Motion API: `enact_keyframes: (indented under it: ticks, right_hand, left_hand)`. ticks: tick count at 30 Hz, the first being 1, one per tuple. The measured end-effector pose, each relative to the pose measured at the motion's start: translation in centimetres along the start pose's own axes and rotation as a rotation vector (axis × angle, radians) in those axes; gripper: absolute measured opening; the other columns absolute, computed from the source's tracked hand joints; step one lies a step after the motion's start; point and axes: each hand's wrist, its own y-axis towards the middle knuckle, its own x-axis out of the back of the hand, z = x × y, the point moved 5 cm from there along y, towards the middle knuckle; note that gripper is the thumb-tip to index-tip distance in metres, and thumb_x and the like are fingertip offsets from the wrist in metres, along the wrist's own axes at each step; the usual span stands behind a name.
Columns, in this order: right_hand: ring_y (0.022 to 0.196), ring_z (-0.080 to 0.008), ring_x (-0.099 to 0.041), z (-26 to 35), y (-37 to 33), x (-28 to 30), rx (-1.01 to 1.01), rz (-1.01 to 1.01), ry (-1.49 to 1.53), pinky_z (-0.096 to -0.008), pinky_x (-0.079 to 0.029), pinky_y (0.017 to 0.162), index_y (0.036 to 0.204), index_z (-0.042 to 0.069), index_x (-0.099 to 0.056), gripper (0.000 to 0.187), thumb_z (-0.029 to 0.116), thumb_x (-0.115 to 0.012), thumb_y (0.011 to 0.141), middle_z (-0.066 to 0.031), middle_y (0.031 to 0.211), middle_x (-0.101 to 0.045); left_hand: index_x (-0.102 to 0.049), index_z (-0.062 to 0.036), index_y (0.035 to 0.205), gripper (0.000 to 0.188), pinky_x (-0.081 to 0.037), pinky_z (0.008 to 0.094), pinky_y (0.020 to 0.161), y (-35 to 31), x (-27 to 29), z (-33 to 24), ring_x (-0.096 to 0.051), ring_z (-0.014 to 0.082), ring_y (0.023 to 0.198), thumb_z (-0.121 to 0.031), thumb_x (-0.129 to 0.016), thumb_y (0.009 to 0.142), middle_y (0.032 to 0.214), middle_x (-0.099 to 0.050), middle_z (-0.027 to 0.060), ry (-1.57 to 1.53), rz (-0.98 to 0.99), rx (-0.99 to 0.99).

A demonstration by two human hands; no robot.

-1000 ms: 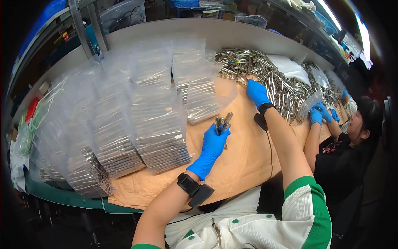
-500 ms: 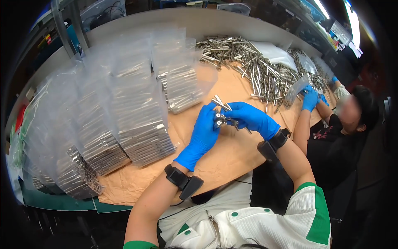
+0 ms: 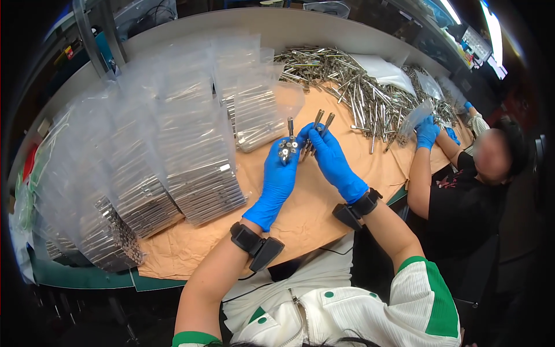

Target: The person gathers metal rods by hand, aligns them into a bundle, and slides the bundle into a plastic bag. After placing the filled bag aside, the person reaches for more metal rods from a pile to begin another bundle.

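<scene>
My left hand (image 3: 277, 180), in a blue glove, is closed around a bunch of slim metal rods (image 3: 287, 150). Their round ends face up toward me, and one rod stands out higher than the others. Close against it on the right, my right hand (image 3: 335, 165), gloved in blue too, pinches a few metal rods (image 3: 328, 121) that point away from me. The fingers of both hands nearly meet, so the lower parts of the rods are hidden. Brown paper (image 3: 312, 214) lies beneath my hands.
Clear plastic bags (image 3: 199, 173) full of stacked rods cover the left side. A loose heap of rods (image 3: 370, 101) lies at the back right, with a white plastic sheet (image 3: 384, 72) on it. At right, a co-worker's blue-gloved hand (image 3: 428, 132) is beside a clear bag (image 3: 415, 115).
My right hand has drawn left and turned, its rods now pointing away from me. The bunch in my left hand has tilted so its ends face up.
</scene>
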Motion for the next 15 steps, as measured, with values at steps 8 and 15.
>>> enact_keyframes:
  ticks: [8,15]
  right_hand:
    - [0.108,-0.0118,-0.044,0.0,-0.4,-2.9,0.005,0.125,-0.021,-0.0265,-0.033,0.095,0.124,0.003,-0.041,0.035,0.014,-0.04,0.091,-0.0067,0.121,-0.047]
    - [0.116,-0.0201,-0.041,0.1,-0.7,-0.2,0.107,0.411,-0.333,-0.0315,-0.032,0.098,0.129,0.003,-0.034,0.043,0.01,-0.042,0.087,-0.0107,0.126,-0.043]
  left_hand:
    - [-0.049,-0.0022,0.117,0.036,-0.046,0.0256,0.075,-0.2,0.0,1.6,-0.054,0.0109,0.087,-0.005,-0.056,0.082,0.095,-0.06,0.0076,-0.165,0.098,0.29]
    - [-0.053,-0.002,0.109,0.033,-0.046,0.0248,0.071,-0.3,-0.6,0.6,-0.055,0.0107,0.082,-0.007,-0.061,0.078,0.093,-0.06,0.006,0.046,0.322,0.22]
